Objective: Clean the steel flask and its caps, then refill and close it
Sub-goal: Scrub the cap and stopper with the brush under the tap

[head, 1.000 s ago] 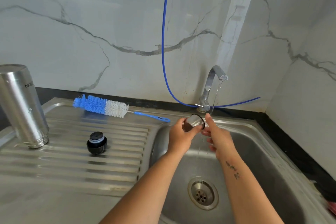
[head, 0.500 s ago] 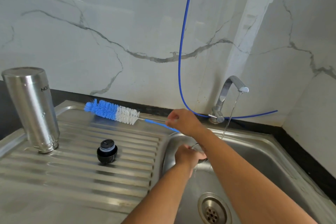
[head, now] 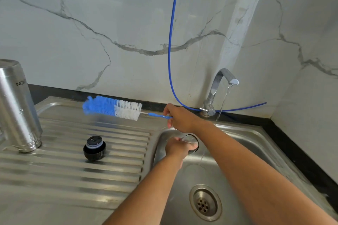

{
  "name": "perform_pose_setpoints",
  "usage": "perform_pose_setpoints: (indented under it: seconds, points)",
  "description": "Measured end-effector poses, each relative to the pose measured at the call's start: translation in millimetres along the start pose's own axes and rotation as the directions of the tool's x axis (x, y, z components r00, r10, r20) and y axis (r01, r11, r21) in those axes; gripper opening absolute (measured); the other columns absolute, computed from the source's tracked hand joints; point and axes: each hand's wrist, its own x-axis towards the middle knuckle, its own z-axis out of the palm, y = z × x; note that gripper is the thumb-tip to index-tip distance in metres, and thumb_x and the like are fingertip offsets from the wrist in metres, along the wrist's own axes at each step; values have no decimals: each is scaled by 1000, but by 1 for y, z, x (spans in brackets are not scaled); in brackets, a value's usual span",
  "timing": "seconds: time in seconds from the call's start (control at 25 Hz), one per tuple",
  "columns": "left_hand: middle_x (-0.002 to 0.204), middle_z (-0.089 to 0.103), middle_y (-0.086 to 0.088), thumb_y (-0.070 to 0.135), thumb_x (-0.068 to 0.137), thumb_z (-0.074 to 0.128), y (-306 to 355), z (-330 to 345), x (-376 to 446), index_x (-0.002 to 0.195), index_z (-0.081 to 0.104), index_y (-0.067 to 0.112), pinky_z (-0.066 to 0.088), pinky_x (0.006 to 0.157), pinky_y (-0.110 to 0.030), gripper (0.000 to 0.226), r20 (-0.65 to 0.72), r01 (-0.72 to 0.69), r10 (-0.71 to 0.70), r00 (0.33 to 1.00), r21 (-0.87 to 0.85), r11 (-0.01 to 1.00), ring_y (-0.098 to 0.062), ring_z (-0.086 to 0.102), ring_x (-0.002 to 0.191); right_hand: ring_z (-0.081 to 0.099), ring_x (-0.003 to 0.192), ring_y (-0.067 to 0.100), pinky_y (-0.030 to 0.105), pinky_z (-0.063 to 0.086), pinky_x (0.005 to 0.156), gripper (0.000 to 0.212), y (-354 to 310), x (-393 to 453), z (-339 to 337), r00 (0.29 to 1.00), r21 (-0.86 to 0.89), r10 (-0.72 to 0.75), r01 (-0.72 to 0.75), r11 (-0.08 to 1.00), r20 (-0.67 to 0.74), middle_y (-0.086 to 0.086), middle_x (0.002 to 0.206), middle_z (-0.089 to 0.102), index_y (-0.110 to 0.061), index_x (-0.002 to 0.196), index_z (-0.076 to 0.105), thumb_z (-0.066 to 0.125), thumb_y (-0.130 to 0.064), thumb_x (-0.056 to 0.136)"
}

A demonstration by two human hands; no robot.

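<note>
The steel flask (head: 17, 109) stands upside down at the far left of the draining board. A black inner cap (head: 94, 149) sits on the ribbed board to its right. My right hand (head: 180, 118) grips the blue handle of the bottle brush (head: 114, 108), whose blue and white bristles are lifted a little above the board. My left hand (head: 176, 147) holds the steel outer cap (head: 191, 141) over the sink basin, its open side facing up; my right forearm crosses above it.
The tap (head: 218, 87) at the back runs a thin stream into the steel sink (head: 256, 144). The drain (head: 205, 202) lies near the front. A blue hose (head: 171, 42) hangs down the marble wall. The ribbed draining board (head: 64, 173) fills the left.
My right hand left the cap, reached left across the sink rim and took the brush handle, raising the brush off the board. My left hand lowered the cap into the basin.
</note>
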Motion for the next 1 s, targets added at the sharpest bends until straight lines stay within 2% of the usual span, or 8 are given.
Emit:
perform_pose_setpoints:
  seconds: [0.12,0.24,0.36,0.48,0.64,0.76,0.88,1.0]
  points:
    - [111,73,-5,30,52,90,2,1,-6,114,64,10,58,98,-42,70,-29,-12,11,1000,-38,999,-22,72,104,57,83,20,39,49,80,28,10,-37,-4,991,35,18,-13,999,-136,6,99,70,-18,125,62,50,-14,100]
    - [95,69,-5,16,72,89,3,2,-10,94,63,14,58,93,-42,34,-42,-37,35,998,-53,998,-20,67,88,52,71,10,28,42,68,17,17,-83,1,949,253,122,-47,966,-289,-7,78,63,-23,101,70,61,-37,100]
    - [85,64,-3,11,80,86,2,1,-17,85,60,16,57,92,-41,26,-23,-33,31,999,-70,997,-15,61,78,43,59,1,17,34,59,26,17,-122,-1,863,562,269,21,827,-428,-16,60,53,-15,86,70,65,-36,99]
    - [83,62,-3,8,82,84,6,0,-27,90,61,12,57,94,-42,24,-9,-37,36,999,-156,987,-13,60,75,37,60,8,23,32,59,33,24,-144,1,782,694,367,112,712,-503,-8,61,45,-10,83,64,59,-37,102]
    - [88,65,-12,5,82,82,12,1,-30,95,62,8,60,89,-40,23,51,-27,46,998,-334,942,-22,64,85,42,66,17,33,37,67,27,54,-164,5,700,713,400,222,666,-592,1,69,47,-14,89,64,50,-30,106]
    - [107,71,-21,3,74,88,14,6,-27,102,61,5,62,90,-44,38,80,-43,77,994,-365,930,-30,70,99,37,62,16,28,35,60,24,81,-175,6,596,768,521,288,572,-611,-1,68,43,-12,102,64,45,-25,108]
    - [113,73,-20,8,59,90,13,18,-28,112,63,4,62,90,-44,60,112,-72,107,988,-276,959,-31,73,104,30,56,11,25,27,50,27,99,-173,17,482,841,690,271,468,-539,-7,64,39,-16,96,62,40,-23,110]
    - [106,77,-9,11,68,91,18,34,-26,110,68,8,61,87,-37,48,128,-89,110,986,-159,983,-24,73,102,31,56,11,23,28,48,30,103,-164,26,415,896,794,195,398,-443,-5,65,40,-19,90,61,40,-28,110]
